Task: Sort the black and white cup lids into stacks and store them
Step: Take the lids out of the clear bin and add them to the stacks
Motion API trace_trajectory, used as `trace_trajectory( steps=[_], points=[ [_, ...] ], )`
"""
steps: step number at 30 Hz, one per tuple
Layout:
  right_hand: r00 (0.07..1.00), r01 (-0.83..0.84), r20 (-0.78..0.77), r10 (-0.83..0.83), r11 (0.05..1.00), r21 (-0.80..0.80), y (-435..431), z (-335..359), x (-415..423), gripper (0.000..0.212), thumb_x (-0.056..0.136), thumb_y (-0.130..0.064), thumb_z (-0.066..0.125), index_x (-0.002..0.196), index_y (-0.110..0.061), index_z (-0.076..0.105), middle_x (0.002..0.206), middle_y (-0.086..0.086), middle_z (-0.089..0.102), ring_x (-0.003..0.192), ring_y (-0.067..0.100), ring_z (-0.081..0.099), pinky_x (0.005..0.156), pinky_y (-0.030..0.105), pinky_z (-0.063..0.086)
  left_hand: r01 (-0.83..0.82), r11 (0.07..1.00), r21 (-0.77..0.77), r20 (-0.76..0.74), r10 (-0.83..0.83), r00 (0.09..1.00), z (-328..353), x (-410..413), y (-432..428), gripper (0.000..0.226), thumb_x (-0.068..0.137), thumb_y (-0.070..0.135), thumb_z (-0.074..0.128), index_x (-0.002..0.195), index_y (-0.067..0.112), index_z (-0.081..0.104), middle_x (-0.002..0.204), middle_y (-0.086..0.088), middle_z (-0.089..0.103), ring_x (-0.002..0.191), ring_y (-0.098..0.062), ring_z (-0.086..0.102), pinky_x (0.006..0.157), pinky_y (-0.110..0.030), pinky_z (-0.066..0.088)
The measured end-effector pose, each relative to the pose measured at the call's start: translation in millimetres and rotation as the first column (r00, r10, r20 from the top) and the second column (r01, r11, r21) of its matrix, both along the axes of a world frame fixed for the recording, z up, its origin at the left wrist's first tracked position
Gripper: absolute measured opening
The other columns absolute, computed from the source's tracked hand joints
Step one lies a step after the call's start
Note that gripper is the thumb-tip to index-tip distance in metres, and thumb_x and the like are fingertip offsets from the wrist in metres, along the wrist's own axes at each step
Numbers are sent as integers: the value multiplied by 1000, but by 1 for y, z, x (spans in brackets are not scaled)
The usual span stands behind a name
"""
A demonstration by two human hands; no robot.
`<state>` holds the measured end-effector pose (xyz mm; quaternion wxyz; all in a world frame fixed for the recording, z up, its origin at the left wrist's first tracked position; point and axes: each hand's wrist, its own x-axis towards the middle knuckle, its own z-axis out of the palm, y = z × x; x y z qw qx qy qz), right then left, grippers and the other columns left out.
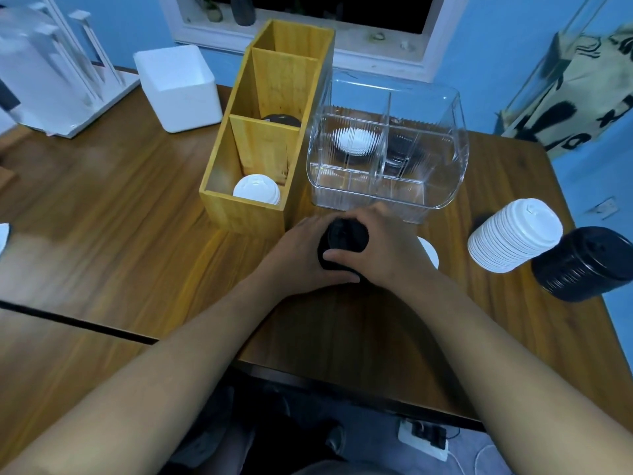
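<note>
- While both hands cupped it, the short black lid stack (346, 236) stood on the table (102, 200), just in front of the wooden box (246, 214) and the clear organizer (387, 197).
- The left hand (298, 255) and the right hand (387, 248) each had fingers curled round the stack's sides, with the thumbs on its near edge.
- Done well, the step probably called for even pressure from both flanks, squaring the rims so the lids nested flush before any lift. A lopsided squeeze could have fanned them out.
- Counted: one stack was in hand. Two taller ones lay on their sides at the right, a white stack (513, 234) beside a black stack (582, 262).
- One loose white lid (431, 252) showed partly behind the right hand.
- The wooden box had three compartments: white lids (257, 193) in the nearest, a black lid (281, 120) in the middle, and the far one's floor hidden.
- The organizer held two piles, a white pile (354, 142) and a black pile (400, 149), in neighbouring sections.
</note>
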<state>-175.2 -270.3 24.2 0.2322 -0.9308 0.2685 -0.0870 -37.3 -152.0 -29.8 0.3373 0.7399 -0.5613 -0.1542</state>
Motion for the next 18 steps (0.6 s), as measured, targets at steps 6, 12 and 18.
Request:
trace_trajectory(
  steps=[6, 12, 18],
  points=[
    [999, -20, -46, 20, 1000, 0, -6, -3, 3, 72, 71, -72, 74, 127, -30, 55, 109, -12, 41, 100, 11, 50, 79, 30, 46, 22, 1000, -16, 18, -22, 1000, 0, -1, 2, 97, 69, 63, 85, 149, 28, 41, 136, 14, 53, 122, 2, 45, 105, -21, 40],
    [996, -51, -67, 51, 999, -9, -5, -5, -2, 73, 75, -75, 66, 132, -33, 51, 120, -10, 45, 107, 14, 54, 83, 32, 51, 20, 1000, -3, 19, -20, 1000, 1, -2, 2, 91, 72, 62, 83, 147, 28, 43, 138, 9, 55, 124, -8, 50, 104, -35, 47],
    [996, -1, 84, 15, 985, -171, -34, 49, 22, 43, 93, -59, 53, 119, -27, 66, 112, -8, 66, 98, 12, 61, 85, 35, 54, -30, 999, 13, 34, 30, 999, 4, 0, 1, 95, 75, 65, 79, 151, 29, 33, 149, 10, 43, 129, 0, 41, 105, -14, 33]
  ],
)
